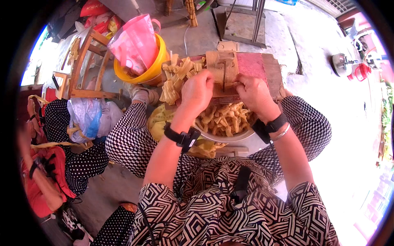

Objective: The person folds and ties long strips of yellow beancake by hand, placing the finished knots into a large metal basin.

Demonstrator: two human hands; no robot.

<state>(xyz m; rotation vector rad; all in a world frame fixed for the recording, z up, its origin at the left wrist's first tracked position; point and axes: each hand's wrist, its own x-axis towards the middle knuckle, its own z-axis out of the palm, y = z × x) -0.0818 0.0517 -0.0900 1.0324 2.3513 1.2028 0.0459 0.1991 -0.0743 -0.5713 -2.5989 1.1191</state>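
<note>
A wooden bench (272, 70) with a pink textured sheet (253, 66) stands in front of me. Across it lies a flat tan fibrous piece (219, 66), with a thin dark rod (224, 77) over it. My left hand (198, 89) is curled at the piece's left edge, and my right hand (252, 92) pinches its lower right edge. What lies within the left fingers is hidden. Left of them, folded tan strips (178, 73) are piled on the bench. Below, a metal basin (226, 139) holds many similar folded pieces (226, 118).
A yellow bucket (166, 55) with a pink bag (138, 43) and a wooden chair (83, 64) are at the left. A co-worker's arm (46, 184) shows at far left. A kettle (340, 64) stands at the right, a metal-legged stand (244, 27) behind the bench.
</note>
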